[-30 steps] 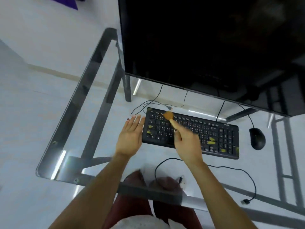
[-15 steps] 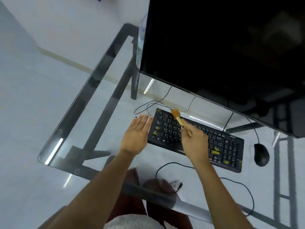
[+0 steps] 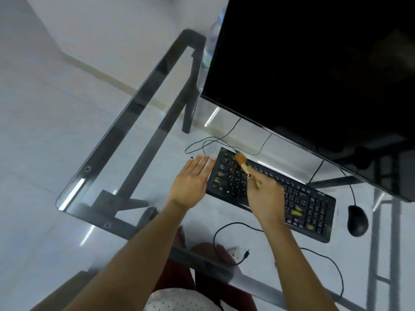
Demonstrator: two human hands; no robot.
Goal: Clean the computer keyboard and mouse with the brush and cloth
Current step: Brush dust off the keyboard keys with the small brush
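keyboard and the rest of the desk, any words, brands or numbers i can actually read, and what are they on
None can be read as it stands.
Keyboard: white key legends, too small and blurred to read.
Keyboard's far right corner: a small pale logo, blurred.
Yellow patches on some keys: no lettering visible.
Monitor: dark, no text.
Mouse: no marking visible.
Brush in the right hand: no label visible.

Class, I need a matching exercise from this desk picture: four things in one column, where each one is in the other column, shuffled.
1. brush
2. left hand
3. mouse
4. loose cable plug

A. right of the keyboard
B. flat at the keyboard's left end
C. on the glass near the desk's front edge
D. bristles on the top-left keys, held by the right hand

Pairs: 1-D, 2-B, 3-A, 4-C
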